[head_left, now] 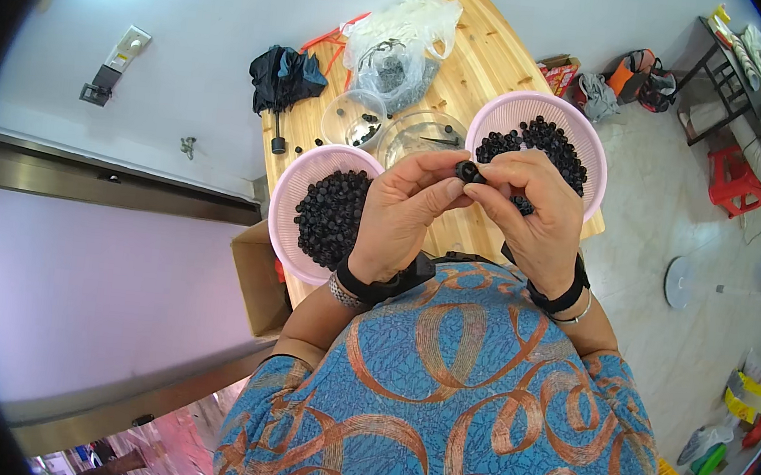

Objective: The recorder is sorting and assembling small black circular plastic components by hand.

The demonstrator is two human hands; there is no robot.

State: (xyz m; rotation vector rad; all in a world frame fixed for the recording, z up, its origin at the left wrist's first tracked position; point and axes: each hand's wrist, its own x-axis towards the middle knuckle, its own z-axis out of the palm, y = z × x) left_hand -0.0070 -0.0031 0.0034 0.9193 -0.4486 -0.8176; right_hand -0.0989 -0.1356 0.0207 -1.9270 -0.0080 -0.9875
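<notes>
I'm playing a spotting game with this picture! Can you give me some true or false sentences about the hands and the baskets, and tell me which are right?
1. Both hands pinch one small black part between them. True: the left hand and the right hand meet on the small black part.
2. The baskets are green. False: the left basket and the right basket are both pink.
3. Both baskets hold small black pieces. True.
4. The table is glass. False: the table is light wood.
5. A clear plastic bag lies at the far end of the table. True: the plastic bag is there, beyond two clear bowls.
</notes>
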